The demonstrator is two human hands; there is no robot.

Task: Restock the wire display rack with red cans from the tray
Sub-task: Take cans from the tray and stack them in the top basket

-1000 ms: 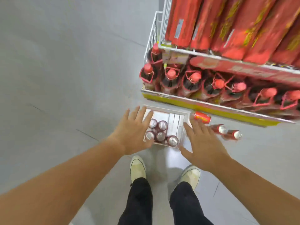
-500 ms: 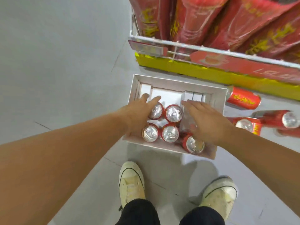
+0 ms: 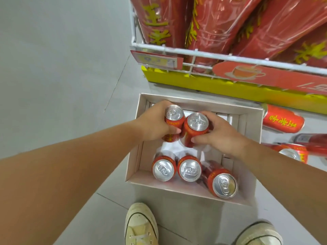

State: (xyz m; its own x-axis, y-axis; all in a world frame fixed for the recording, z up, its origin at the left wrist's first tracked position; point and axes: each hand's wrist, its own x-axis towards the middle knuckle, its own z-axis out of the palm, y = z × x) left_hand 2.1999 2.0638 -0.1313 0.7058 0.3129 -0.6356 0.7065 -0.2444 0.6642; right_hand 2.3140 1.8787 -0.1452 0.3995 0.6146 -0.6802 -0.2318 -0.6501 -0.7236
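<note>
Both hands were lying flat on the can tops half a second ago and are now lifting one can each, and the camera is sitting closer to the tray.

Head view: left hand point(image 3: 155, 124) is gripping a red aluminium can with a silver pull-tab top point(image 3: 174, 114), fingers curled round its side. It is holding the can upright above the 11 o'clock part of the white cardboard tray point(image 3: 134, 165). Right hand point(image 3: 221, 137) is gripping a second red can point(image 3: 196, 124), thumb and fingers wrapped on the body, at 4 o'clock of the first can. The two held cans are touching side to side.

Three more red cans point(image 3: 189, 168) are sitting along the tray's 6 o'clock wall. Two are standing upright and touching. The third, at 5 o'clock, is looking tilted, though that may be the wide lens.

White wire display rack point(image 3: 177, 50) is standing at 12 o'clock of the tray, carrying red shrink-wrapped packs point(image 3: 221, 23) with yellow lettering over a yellow base point(image 3: 194, 84).

Loose red can point(image 3: 283, 121) is lying on its side on the grey floor point(image 3: 53, 68), just beside the tray's 2 o'clock corner. More cans at 3 o'clock are showing partly behind the right forearm.

Cream canvas shoes point(image 3: 140, 225) are standing at 6 o'clock.
</note>
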